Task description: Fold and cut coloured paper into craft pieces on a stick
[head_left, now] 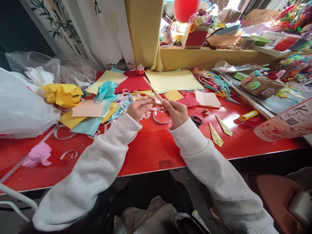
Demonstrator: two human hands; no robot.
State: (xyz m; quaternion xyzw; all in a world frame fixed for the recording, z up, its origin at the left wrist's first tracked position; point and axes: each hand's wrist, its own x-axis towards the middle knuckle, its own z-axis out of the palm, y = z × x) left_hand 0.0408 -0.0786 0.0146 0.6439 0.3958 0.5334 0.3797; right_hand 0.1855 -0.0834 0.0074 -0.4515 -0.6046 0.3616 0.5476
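Above the red table (pixel 148 143) I hold a folded pale pink paper (pixel 153 87), a narrow pointed piece slanting up to the left. My right hand (pixel 176 112) is closed, pinching its lower end between thumb and fingers. My left hand (pixel 139 109) is closed too, its fingertips pressed together at the paper's lower left edge. Just under the hands lies a silver ring of tape or wire (pixel 161 121). To the right of my right hand are black-handled scissors (pixel 197 121), partly hidden, and two folded pale yellow paper points (pixel 216 136).
Paper squares, cut strips and crumpled paper (pixel 62 95) crowd the left side beside a white plastic bag (pixel 24 107). Pale yellow sheets (pixel 173 80) lie at the back. On the right are a yellow glue tube (pixel 248 115), a tilted printed cup (pixel 285 122) and a flower-trimmed basket (pixel 260 85).
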